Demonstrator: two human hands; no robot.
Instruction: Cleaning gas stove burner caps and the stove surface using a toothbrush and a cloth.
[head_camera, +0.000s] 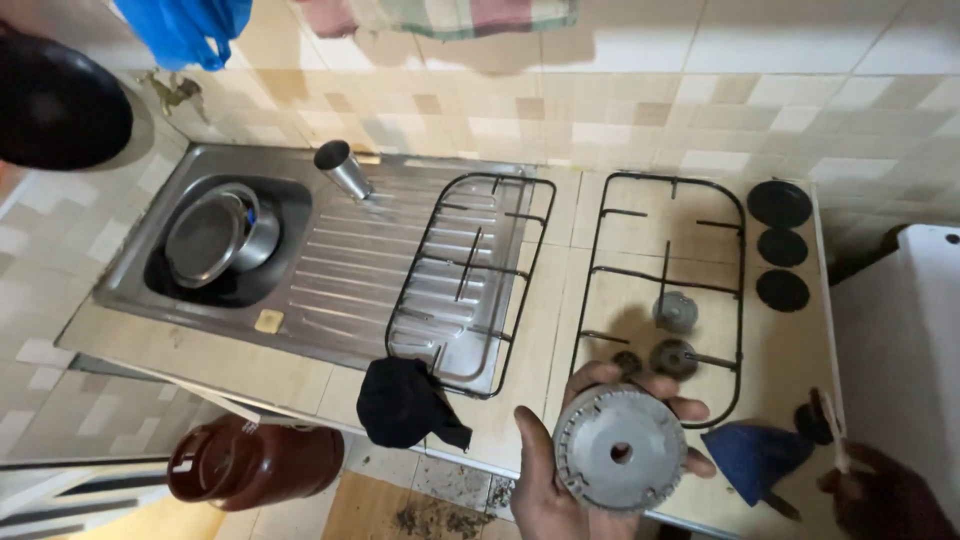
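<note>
My left hand (545, 485) is at the bottom centre, palm up, holding a round grey stove burner ring (620, 460) with a centre hole and a toothed rim. At the bottom right corner, my right hand (885, 495) grips a thin pale stick-like tool (835, 440); its dark tip is near a blue cloth (755, 455). Just beyond the ring, three small grey burner parts (672, 357) lie on the tiled counter inside a black wire pan support (665, 290).
A second wire pan support (470, 280) lies on the steel sink's drainboard (340, 270). Steel bowls (215, 235) sit in the basin, with a steel cup (343, 168) behind. Three black burner caps (782, 247) are at the right and a black cloth (405, 405) at the counter edge. A brown gas cylinder (250, 460) stands below.
</note>
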